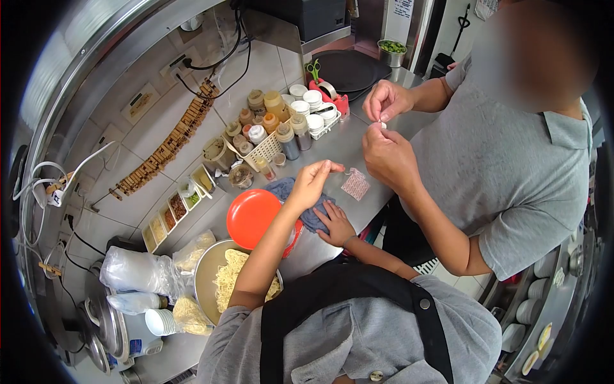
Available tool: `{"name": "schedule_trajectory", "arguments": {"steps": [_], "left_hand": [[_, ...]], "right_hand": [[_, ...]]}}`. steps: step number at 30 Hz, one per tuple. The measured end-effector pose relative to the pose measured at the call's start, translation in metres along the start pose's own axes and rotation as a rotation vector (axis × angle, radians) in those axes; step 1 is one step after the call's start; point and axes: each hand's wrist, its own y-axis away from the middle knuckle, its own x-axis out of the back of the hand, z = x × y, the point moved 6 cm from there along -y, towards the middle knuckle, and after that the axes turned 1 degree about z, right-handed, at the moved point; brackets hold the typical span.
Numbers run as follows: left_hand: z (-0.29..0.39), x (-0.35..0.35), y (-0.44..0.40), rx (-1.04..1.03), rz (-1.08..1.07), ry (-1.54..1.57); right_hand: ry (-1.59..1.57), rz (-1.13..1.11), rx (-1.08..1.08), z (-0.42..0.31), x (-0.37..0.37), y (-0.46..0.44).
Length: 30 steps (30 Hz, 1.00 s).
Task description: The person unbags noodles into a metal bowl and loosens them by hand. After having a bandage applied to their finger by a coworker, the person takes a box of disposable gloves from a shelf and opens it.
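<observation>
My left hand (pixel 311 184) is raised over the counter, thumb and fingers drawn together. Just beyond its fingertips is a small clear packet with red print (pixel 355 184); I cannot tell whether the fingers grip its corner. My right hand (pixel 337 225) lies flat, fingers spread, on the edge of a crumpled blue cloth (pixel 313 219). Left of the cloth is a round red-orange plate (pixel 252 217), partly behind my left forearm. Under that forearm stands a metal bowl (pixel 203 278) holding pale noodles (pixel 230 274).
Opposite on the right, a co-worker's hands (pixel 389 137) pinch a small white object. Sauce bottles (pixel 275 109) fill a basket at the back, beside stacked white lids (pixel 313 105). Topping trays (pixel 176 211) line the wall. Plastic bags (pixel 137 269) and white cups (pixel 160 322) stand left.
</observation>
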Motion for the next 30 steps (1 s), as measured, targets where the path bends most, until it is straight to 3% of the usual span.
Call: {"name": "schedule_trajectory", "arguments": {"steps": [4,7,30], "left_hand": [[0.003,0.0,0.004,0.04,0.013,-0.054],[0.001,-0.002,0.002,0.019,-0.018,0.035],[-0.003,-0.004,0.001,0.023,-0.071,-0.041]], "right_hand": [[-0.013,0.077,0.054,0.008,-0.014,0.001],[-0.012,-0.012,0.01,0.006,-0.009,0.0],[-0.001,-0.003,-0.009,0.001,0.001,0.0]]}}
